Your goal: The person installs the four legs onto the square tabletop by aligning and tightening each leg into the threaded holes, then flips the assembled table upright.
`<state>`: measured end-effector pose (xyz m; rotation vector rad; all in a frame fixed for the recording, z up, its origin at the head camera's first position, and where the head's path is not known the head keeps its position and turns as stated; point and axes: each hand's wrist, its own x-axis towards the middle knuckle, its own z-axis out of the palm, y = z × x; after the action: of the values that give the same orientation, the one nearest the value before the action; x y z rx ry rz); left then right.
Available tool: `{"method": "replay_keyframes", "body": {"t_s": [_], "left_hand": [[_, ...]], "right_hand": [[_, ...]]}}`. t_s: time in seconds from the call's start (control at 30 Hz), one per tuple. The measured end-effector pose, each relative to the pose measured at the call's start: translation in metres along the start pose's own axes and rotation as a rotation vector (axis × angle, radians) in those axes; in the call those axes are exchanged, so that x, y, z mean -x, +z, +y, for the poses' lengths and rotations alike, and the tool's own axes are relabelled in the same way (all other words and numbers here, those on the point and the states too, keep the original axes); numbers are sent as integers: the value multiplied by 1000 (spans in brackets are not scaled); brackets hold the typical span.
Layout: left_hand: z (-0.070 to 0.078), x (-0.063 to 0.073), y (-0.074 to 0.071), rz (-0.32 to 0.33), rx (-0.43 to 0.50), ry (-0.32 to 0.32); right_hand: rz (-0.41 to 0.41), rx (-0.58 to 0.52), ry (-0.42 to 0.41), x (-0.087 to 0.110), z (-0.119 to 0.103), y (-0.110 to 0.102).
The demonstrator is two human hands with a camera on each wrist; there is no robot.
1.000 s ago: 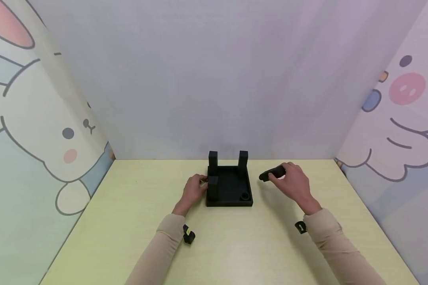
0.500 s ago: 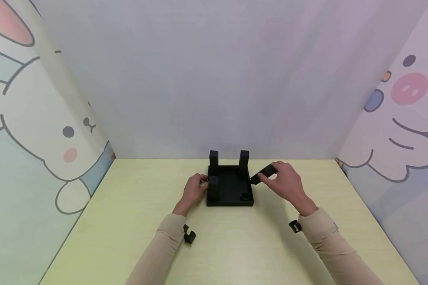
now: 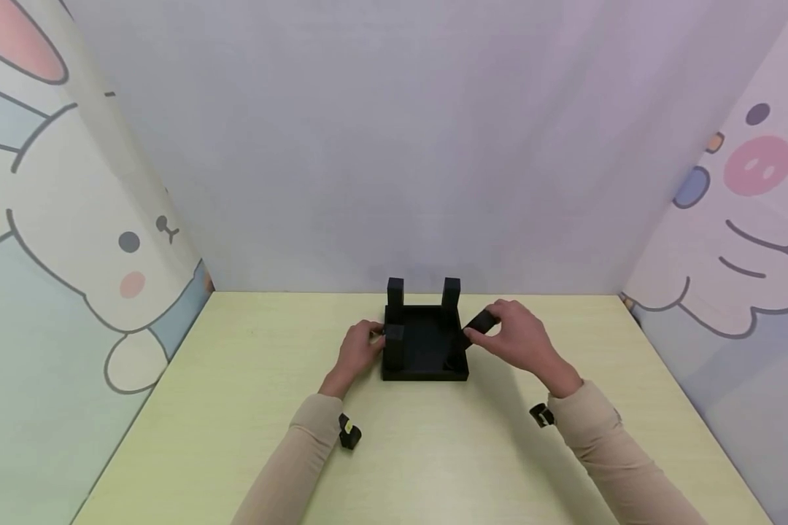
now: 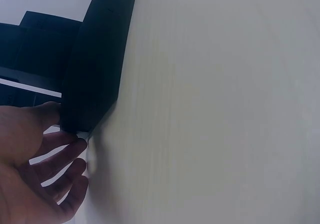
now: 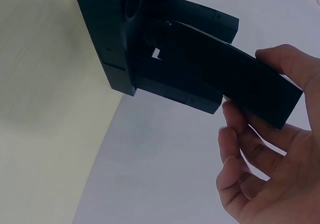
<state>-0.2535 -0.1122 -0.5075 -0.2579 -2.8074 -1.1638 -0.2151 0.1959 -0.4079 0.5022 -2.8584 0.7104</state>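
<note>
A square black tabletop (image 3: 425,346) with a raised rim lies underside up on the table, three black legs standing upright on it. My left hand (image 3: 357,351) pinches its left edge between thumb and fingers. Between the thumb and fingertips of my right hand (image 3: 522,339) is a loose black table leg (image 3: 481,321), tilted, its lower end reaching over the front right corner. In the right wrist view, the narrow end of this leg (image 5: 235,73) is close beside a round socket (image 5: 133,2). The left wrist view shows fingertips right at the tabletop's corner (image 4: 90,108).
The pale wooden table (image 3: 427,459) ends at a light curtain (image 3: 427,146) right behind the tabletop. Printed cartoon panels (image 3: 755,240) stand at both sides. Small black wrist devices (image 3: 350,432) hang by the sleeves.
My right hand has moved left with the leg, from beside the tabletop to over its right edge, and the leg's lower end has swung down toward the corner socket. My left hand stays put.
</note>
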Motion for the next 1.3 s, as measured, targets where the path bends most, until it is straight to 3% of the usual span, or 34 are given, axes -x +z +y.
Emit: {"method": "replay_keyframes", "body": {"t_s": [0.17, 0.43, 0.73, 1.17, 1.3], "left_hand": [[-1, 0, 1, 4, 1, -13], [-1, 1, 0, 0, 6, -6], [-3, 0, 2, 5, 8, -4], [0, 1, 0, 8, -19, -3], [0, 2, 0, 12, -20, -3]], "right_hand": [[-59, 45, -57, 0, -6, -3], [-143, 60, -76, -3, -13, -1], [-166, 114, -112, -5, -15, 7], [-275, 95, -221, 5, -14, -16], [-254, 86, -239, 6, -15, -17]]}}
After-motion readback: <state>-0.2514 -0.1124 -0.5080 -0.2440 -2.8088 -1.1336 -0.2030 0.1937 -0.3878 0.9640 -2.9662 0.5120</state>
